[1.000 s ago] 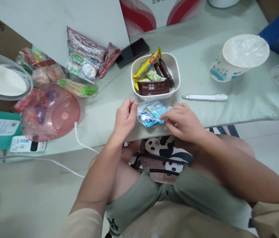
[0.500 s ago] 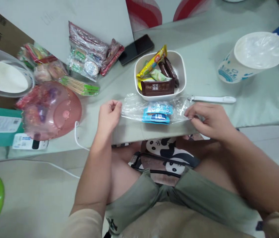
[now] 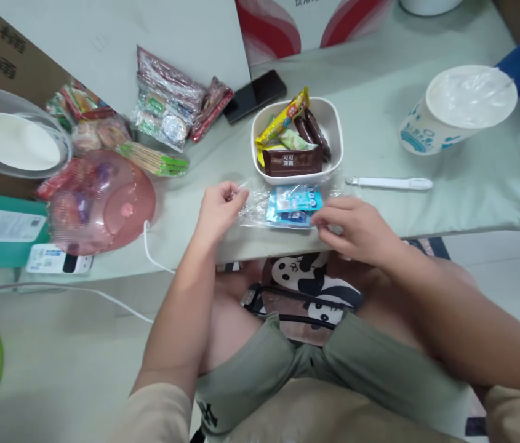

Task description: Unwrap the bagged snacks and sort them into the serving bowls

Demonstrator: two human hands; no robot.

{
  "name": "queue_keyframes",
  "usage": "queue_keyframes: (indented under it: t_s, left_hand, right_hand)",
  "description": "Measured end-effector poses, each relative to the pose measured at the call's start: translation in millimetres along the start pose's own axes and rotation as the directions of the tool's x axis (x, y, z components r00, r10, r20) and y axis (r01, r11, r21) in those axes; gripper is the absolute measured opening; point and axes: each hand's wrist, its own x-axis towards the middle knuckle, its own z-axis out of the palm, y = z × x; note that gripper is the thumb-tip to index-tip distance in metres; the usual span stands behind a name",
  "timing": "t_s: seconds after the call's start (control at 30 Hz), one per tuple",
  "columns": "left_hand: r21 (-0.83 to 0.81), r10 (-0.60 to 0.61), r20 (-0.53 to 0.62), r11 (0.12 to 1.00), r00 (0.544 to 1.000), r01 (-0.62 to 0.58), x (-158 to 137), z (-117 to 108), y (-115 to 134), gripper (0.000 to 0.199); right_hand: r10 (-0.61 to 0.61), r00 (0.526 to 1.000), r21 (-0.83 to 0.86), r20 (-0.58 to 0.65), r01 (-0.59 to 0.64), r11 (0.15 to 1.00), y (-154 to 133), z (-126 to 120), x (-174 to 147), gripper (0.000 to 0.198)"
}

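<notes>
A clear plastic bag (image 3: 255, 212) lies crumpled near the table's front edge, with small blue packets (image 3: 297, 200) in it or under its film. My left hand (image 3: 221, 208) is closed, pinching the bag's left end between thumb and fingers. At the packets' right edge, my right hand (image 3: 354, 226) has its fingers curled on the bag; the fingertips partly cover the film there. Just behind the bag stands a white bowl (image 3: 337, 138) holding a brown wafer packet (image 3: 293, 162), a yellow snack packet (image 3: 282, 117) and other wrapped snacks. A white utility knife (image 3: 389, 183) lies right of the bag.
A phone (image 3: 257, 95) lies behind the bowl. Leftward are bagged snacks (image 3: 167, 101), a bundle of sticks (image 3: 151, 159) and a pink translucent lidded container (image 3: 125, 209) beside a white cable (image 3: 146, 240). A large paper cup (image 3: 426, 126) stands at right.
My right hand has moved left, from the bag's stretched right end to the packets. My left hand has shifted slightly right. The bag has gone from stretched to slack and crumpled.
</notes>
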Motion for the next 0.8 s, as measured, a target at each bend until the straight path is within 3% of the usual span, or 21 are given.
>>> queue_keyframes:
  t_s: [0.1,0.17,0.27,0.4,0.47,0.53,0.6,0.67,0.73,0.8]
  left_hand:
    - [-0.13,-0.093,-0.035,0.988,0.995,0.088,0.8,-2.8,2.5,0.018]
    - [-0.151,-0.142,-0.045,0.979,0.989,0.134,0.9,-5.4,2.7,0.017]
    - [-0.108,-0.161,-0.054,0.982,0.986,0.154,1.3,-11.0,-1.7,0.017]
    - [0.025,-0.169,-0.048,0.985,0.984,0.17,2.9,-22.1,-11.2,0.015]
    - [0.148,-0.099,-0.211,0.98,0.972,0.131,1.5,-26.5,-11.8,0.011]
    - [0.284,0.077,-0.322,0.959,0.943,0.019,-4.2,-27.3,-7.6,0.014]
    - [0.395,0.277,-0.201,0.901,0.94,-0.181,-13.6,-23.9,-0.8,0.02]
    - [0.452,0.394,0.091,0.802,0.915,-0.39,-23.2,-18.0,4.6,0.022]
    - [0.488,0.387,0.287,0.728,0.876,-0.481,-28.6,-12.6,6.0,0.031]
    - [0.506,0.346,0.352,0.711,0.869,-0.488,-28.6,-9.4,3.7,0.025]
  right_hand:
    - [-0.124,0.99,0.084,0.069,0.119,0.989,-1.0,-4.8,-1.5,0.018]
    - [-0.165,0.968,0.135,0.189,0.141,0.981,-2.6,-9.0,-3.9,0.019]
    - [-0.12,0.914,0.125,0.389,0.077,0.989,-7.3,-12.3,-6.4,0.024]
    - [-0.057,0.821,0.148,0.568,-0.033,0.988,-13.5,-15.3,-4.0,0.03]
    - [-0.021,0.768,0.16,0.64,-0.106,0.981,-14.6,-17.1,-1.2,0.027]
    - [0.016,0.737,0.165,0.676,-0.173,0.971,-14.1,-17.7,1.2,0.028]
    - [0.038,0.766,0.167,0.642,-0.189,0.968,-12.9,-15.9,2.4,0.036]
    - [0.062,0.836,0.145,0.545,-0.166,0.975,-12.0,-11.0,2.8,0.039]
    - [0.087,0.897,0.094,0.434,-0.142,0.985,-12.7,-3.4,3.5,0.038]
    - [0.097,0.919,0.047,0.383,-0.124,0.991,-15.5,5.6,5.1,0.037]
